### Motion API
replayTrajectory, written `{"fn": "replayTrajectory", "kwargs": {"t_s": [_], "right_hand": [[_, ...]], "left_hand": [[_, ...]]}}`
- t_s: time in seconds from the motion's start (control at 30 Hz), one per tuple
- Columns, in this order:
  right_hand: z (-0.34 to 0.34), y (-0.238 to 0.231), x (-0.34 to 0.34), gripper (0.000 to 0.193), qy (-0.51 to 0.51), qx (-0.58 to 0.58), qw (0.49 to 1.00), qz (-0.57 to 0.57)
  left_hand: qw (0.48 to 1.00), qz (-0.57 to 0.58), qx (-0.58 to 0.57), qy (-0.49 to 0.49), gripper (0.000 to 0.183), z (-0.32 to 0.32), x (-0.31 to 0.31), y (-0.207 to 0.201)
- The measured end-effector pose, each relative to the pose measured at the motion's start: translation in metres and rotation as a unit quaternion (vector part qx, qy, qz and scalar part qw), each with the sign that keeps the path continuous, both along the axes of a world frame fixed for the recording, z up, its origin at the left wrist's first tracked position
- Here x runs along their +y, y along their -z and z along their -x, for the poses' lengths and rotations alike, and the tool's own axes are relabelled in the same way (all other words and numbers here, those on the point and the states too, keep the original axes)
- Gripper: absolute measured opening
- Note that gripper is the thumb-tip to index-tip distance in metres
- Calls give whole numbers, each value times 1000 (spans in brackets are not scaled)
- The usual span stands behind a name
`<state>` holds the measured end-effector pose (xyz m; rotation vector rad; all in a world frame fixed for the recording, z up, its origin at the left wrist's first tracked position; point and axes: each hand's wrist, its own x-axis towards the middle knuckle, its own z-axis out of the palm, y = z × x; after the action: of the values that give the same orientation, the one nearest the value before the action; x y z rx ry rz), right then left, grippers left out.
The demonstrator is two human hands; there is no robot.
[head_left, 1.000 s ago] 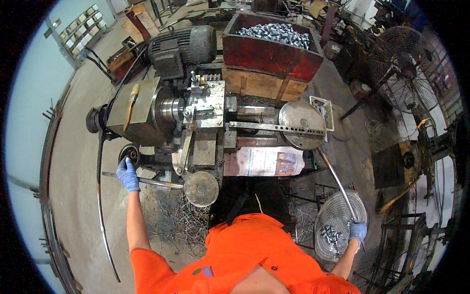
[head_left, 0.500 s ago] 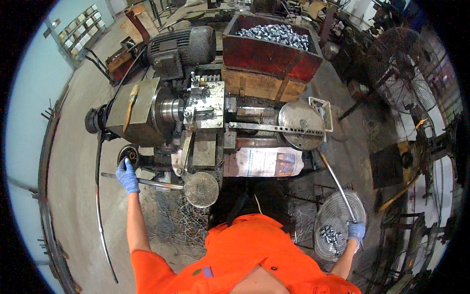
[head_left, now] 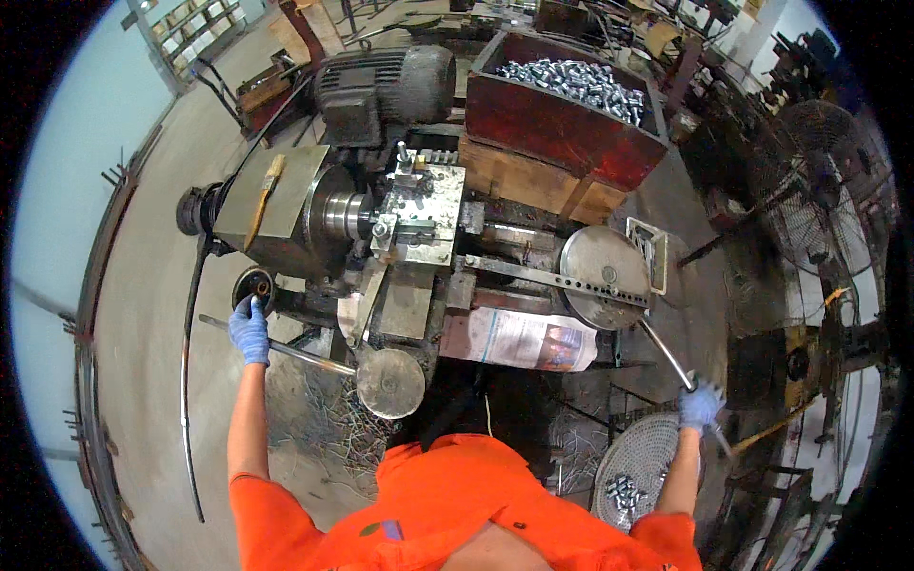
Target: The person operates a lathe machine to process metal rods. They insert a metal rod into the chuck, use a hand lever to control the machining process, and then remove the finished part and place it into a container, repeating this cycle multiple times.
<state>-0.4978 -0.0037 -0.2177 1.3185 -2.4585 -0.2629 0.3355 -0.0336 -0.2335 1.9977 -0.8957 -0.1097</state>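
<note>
My left hand [head_left: 249, 328], in a blue glove, has its fingers curled onto the rim of a small black handwheel [head_left: 252, 285] at the machine's left front. A steel rod [head_left: 309, 356] with a round end plate [head_left: 390, 383] passes beside that hand. At the right, my right hand [head_left: 702, 406], also gloved, is closed around a steel lever [head_left: 666, 354], whose end sticks out beyond it. The lever runs from a round metal disc [head_left: 605, 274], crossed by a perforated bar [head_left: 543, 276]. A bright metal slide block [head_left: 426, 214] faces the spindle chuck [head_left: 343, 211].
A red bin [head_left: 562, 128] full of small metal parts stands on a wooden crate behind the machine. A brush [head_left: 264, 202] lies on the headstock. Newspaper [head_left: 524, 340] covers the front. A perforated basket [head_left: 649, 457] with several parts sits below my right arm; a fan [head_left: 809, 205] stands right.
My right hand has moved away from my body with the lever, which has swung outward from over the basket. My left hand stays at the handwheel. The whole view has shifted and tilted slightly.
</note>
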Motion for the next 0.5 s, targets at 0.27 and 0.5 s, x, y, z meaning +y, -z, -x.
{"fn": "replayTrajectory", "kwargs": {"t_s": [0.27, 0.5], "right_hand": [[8, -40, -184, 64, 122, -65, 989, -57], [-78, -64, -185, 67, -28, -30, 999, -30]], "left_hand": [[999, -14, 23, 26, 26, 15, -5, -5], [997, -46, -46, 52, 23, -17, 2, 24]]}}
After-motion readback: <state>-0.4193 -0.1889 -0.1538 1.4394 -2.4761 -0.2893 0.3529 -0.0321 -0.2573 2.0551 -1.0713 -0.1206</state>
